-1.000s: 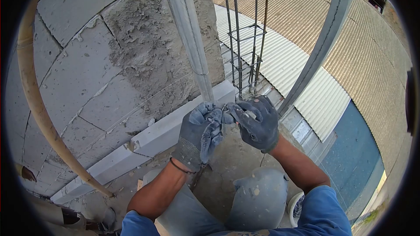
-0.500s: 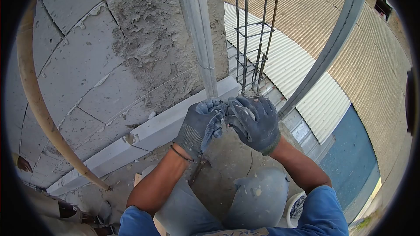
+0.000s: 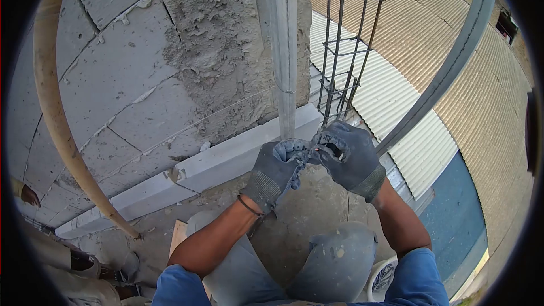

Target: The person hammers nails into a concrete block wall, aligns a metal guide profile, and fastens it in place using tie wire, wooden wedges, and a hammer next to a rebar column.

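My left hand [image 3: 277, 167], in a dark grey, mortar-stained work glove, is closed, its fingertips pinched in front of me. Against it, my right hand [image 3: 352, 158], gloved alike, has its fingers curled, and a small opening shows between thumb and fingers. The fingertips of both hands meet; whatever they hold is too small or hidden to name. Just beyond them stands a grey metal post [image 3: 285, 51] at the wall corner. The pale ledge block [image 3: 238, 158] runs along the wall's foot behind my left hand.
A wall of grey blocks [image 3: 124, 51] with rough mortar [image 3: 218, 39] rises on the left, a bent wooden pole [image 3: 56, 107] before it. A rebar cage [image 3: 340, 45], a slanted metal bar [image 3: 442, 68] and corrugated roofs [image 3: 396, 102] are right. A white bucket [image 3: 374, 283] stands by my knee; another person's feet [image 3: 122, 275] show lower left.
My right hand has turned, opening a gap between thumb and fingers. Both hands stay together at the fingertips. The view has shifted, so the wall and post appear farther right.
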The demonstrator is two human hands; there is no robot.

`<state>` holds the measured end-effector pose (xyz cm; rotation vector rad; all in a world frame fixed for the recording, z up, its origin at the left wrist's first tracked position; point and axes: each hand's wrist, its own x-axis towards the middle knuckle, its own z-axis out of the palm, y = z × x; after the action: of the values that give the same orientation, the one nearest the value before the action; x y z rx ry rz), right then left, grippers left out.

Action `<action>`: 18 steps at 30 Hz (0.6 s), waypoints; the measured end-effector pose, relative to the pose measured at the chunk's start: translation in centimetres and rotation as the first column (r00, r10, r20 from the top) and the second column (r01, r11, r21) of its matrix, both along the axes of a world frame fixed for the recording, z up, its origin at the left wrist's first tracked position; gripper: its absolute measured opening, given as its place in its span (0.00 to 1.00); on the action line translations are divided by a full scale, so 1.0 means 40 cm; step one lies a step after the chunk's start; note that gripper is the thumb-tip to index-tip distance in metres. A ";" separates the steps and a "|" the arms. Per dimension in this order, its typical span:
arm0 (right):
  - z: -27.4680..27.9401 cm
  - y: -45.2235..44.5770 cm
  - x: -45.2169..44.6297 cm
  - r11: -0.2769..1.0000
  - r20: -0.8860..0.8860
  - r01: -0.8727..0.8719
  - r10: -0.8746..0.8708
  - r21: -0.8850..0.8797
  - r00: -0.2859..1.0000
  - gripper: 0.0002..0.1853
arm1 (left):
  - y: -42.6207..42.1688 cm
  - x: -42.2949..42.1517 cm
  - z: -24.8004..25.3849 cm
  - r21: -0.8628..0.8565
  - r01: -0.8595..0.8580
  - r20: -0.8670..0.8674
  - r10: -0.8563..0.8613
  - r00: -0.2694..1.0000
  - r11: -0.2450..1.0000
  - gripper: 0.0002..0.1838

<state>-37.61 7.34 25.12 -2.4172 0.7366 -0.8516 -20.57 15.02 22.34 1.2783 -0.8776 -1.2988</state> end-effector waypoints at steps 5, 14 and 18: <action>0.023 0.014 0.010 0.990 -0.202 0.009 -0.038 -0.140 0.979 0.09 | -0.002 0.016 -0.033 0.000 0.045 -0.025 -0.045 0.999 0.999 0.10; -0.021 0.019 0.092 0.948 0.366 0.135 -0.021 -0.287 0.930 0.11 | 0.015 -0.023 0.012 -0.001 -0.071 -0.848 0.037 0.528 0.997 0.17; -0.038 0.043 0.121 0.910 0.409 0.138 0.038 -0.392 0.912 0.15 | 0.008 -0.017 0.014 -0.161 -0.244 -0.763 0.036 0.645 0.957 0.13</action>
<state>-32.76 9.07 23.60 -2.4402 0.4918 -1.6171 -21.24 15.33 22.90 0.4786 -0.3009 -1.3680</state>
